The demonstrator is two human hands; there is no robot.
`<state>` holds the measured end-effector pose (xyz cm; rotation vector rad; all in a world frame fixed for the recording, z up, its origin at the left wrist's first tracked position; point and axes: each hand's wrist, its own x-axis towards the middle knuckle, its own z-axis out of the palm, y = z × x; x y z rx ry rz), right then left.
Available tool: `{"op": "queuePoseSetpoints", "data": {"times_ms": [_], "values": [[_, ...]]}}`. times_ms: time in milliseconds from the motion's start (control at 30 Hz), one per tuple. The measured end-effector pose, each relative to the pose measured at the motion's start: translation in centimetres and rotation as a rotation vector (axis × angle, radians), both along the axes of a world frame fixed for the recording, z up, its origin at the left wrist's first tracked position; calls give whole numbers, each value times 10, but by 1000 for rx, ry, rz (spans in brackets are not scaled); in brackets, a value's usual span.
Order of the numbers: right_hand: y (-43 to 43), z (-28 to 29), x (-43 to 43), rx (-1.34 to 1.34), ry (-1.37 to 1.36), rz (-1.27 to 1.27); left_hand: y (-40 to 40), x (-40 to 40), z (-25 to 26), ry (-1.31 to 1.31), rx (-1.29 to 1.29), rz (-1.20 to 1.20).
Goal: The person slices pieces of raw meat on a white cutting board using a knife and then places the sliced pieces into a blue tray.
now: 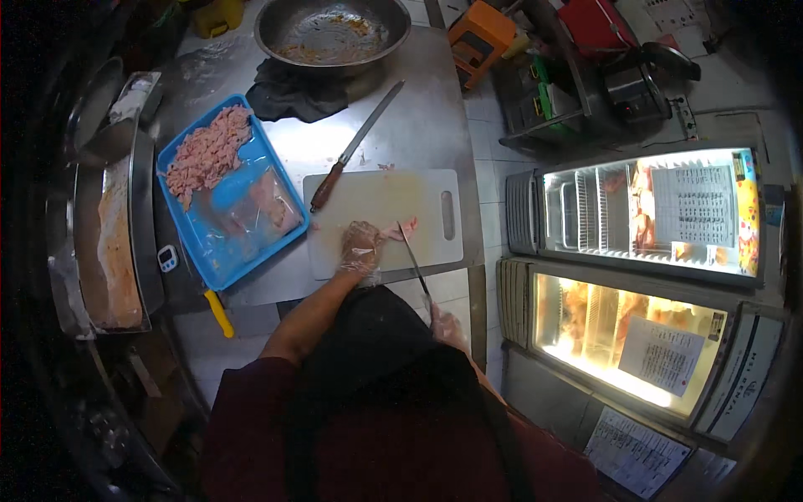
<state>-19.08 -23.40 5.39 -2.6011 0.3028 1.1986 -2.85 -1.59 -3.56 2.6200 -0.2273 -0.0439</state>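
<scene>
A piece of raw meat (402,229) lies on the white cutting board (382,188). My left hand (362,245), in a clear plastic glove, rests at the meat's left end; its fingers are bunched, and whether they grip the meat is hard to tell. My right hand (446,326), also gloved, is closed on the handle of a knife (414,260), whose blade tip reaches the meat. A second knife (357,141) with a wooden handle lies across the board's upper left corner. Left of the board, a blue plastic tray (235,276) holds chopped raw meat (207,150) and a plastic bag of meat (273,204).
A large metal bowl (332,59) stands at the table's far side beside a black cloth (295,94). A yellow handle (219,314) juts past the near edge. A white timer (167,258) and metal containers (143,238) are at left, lit glass-door refrigerators (640,270) at right.
</scene>
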Motion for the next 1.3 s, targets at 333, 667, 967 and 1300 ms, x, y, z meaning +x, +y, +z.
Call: {"op": "queuePoseSetpoints", "data": {"times_ms": [333, 667, 967, 1300], "values": [[50, -44, 104, 156, -299, -138, 0, 10, 17, -66, -167, -61], [17, -26, 11, 23, -141, 296, 8, 6, 8, 195, -37, -105], [33, -51, 62, -2, -178, 245, 1, 14, 16, 312, 70, -209], [35, -85, 119, -77, -235, 180, 14, 5, -3, 115, -139, -147]]}}
